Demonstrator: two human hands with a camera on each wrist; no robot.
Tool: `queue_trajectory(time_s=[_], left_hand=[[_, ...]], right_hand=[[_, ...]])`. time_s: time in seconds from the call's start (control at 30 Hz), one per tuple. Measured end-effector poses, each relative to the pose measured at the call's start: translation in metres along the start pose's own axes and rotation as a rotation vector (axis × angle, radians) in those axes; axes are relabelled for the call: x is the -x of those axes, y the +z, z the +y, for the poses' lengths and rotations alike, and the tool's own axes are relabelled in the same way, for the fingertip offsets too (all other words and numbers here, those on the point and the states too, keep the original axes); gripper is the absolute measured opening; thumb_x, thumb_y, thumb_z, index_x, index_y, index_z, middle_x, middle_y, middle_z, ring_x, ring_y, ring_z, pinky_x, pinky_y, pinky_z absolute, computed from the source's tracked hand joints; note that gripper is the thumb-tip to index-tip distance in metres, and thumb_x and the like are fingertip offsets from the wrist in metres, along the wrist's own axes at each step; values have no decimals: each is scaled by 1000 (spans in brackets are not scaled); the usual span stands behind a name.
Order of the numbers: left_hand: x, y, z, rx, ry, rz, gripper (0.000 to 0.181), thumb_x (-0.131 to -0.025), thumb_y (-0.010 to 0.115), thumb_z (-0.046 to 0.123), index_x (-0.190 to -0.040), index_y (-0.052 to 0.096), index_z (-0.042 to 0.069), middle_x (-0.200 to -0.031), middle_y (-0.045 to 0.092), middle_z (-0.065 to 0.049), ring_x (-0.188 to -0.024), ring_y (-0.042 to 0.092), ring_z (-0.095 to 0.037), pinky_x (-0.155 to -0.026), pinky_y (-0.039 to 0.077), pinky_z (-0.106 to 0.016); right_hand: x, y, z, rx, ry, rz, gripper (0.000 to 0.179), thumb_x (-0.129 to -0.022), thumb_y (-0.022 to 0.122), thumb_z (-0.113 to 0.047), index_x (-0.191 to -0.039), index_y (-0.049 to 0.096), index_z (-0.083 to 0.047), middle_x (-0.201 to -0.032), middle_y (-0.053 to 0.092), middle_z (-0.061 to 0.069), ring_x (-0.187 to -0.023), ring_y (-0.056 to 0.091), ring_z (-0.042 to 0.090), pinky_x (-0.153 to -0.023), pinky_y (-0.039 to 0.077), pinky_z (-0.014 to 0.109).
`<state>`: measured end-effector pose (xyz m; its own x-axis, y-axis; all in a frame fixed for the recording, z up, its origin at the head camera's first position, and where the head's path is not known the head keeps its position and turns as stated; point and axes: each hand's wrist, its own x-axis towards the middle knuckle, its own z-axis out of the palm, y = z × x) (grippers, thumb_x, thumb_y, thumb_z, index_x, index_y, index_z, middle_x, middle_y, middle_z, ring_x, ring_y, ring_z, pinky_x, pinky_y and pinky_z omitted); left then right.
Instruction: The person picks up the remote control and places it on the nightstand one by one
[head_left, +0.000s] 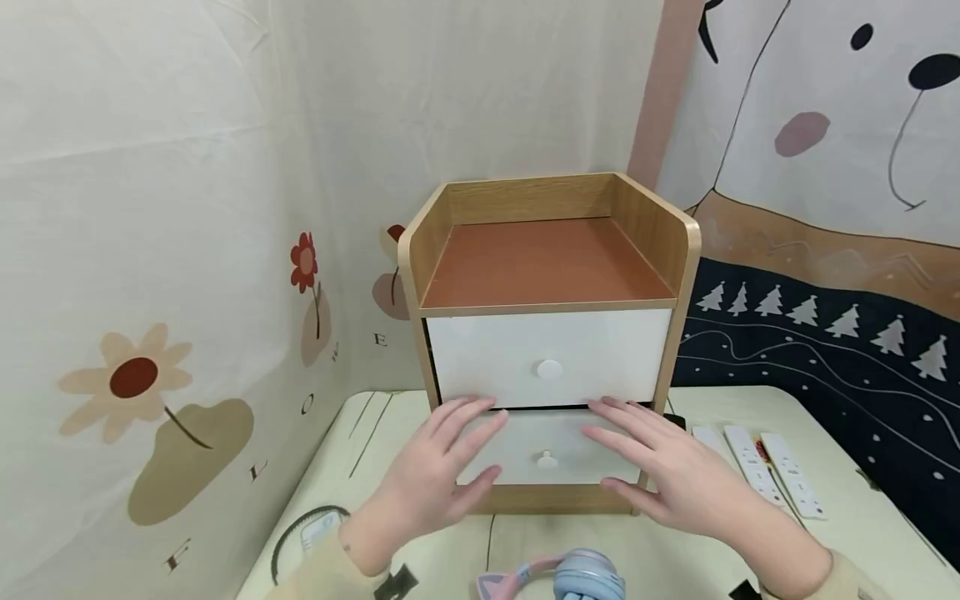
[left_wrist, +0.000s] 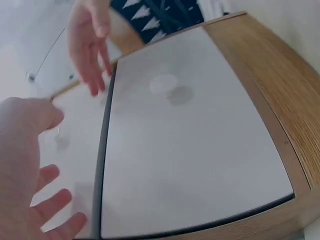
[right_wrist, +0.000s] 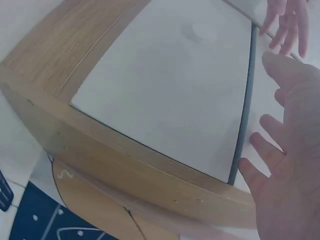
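A small wooden cabinet with a raised rim round its brown top stands on the table. Its white upper drawer has a round white knob, and the white lower drawer has a similar knob. My left hand is spread before the left part of the lower drawer, fingertips near the gap between the drawers. On the other side, my right hand mirrors it with fingers extended. Neither hand holds anything. Both wrist views show the upper drawer front flush with the frame.
Pink and blue headphones lie on the table in front of the cabinet. White power strips are to the right. A black cord curves round a pale flat item at the left. Printed curtains hang behind and beside the table.
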<state>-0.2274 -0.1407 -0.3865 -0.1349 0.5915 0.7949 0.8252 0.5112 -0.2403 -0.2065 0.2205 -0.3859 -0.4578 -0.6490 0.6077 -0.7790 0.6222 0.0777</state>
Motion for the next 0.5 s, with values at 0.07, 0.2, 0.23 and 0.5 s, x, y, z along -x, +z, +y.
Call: queue_trajectory(time_s=[0.07, 0.2, 0.23, 0.5], left_hand=[[1, 2, -3, -16, -49, 88, 50, -109, 62, 30, -150, 63, 2, -143, 67, -19, -125, 66, -38, -103, 60, -46], [3, 5, -11, -60, -151, 220, 46, -110, 56, 26, -145, 66, -2, -136, 69, -21, -112, 66, -36, -88, 57, -41], [3, 7, -13, -67, -177, 250, 46, -109, 57, 25, -145, 66, -2, -135, 68, -22, -110, 65, -36, -85, 57, -40], [6, 15, -24, -56, -400, 421, 58, -93, 66, 2, -149, 58, -6, -129, 59, -30, -104, 63, -32, -77, 57, -32]], right_hand=[[1, 3, 1, -17, 8, 41, 58, -112, 54, -58, -155, 64, -21, -164, 59, 6, -150, 57, 30, -136, 16, 14], [2, 7, 3, -67, 0, 177, 52, -114, 52, -50, -146, 71, -14, -156, 65, 11, -143, 61, 26, -132, 26, 11], [3, 8, 4, -79, -9, 223, 50, -114, 53, -47, -143, 73, -12, -153, 67, 12, -141, 63, 26, -131, 29, 11], [18, 18, 20, -24, 7, 577, 43, -114, 55, -32, -109, 84, 0, -114, 79, 21, -105, 71, 25, -116, 43, 5]])
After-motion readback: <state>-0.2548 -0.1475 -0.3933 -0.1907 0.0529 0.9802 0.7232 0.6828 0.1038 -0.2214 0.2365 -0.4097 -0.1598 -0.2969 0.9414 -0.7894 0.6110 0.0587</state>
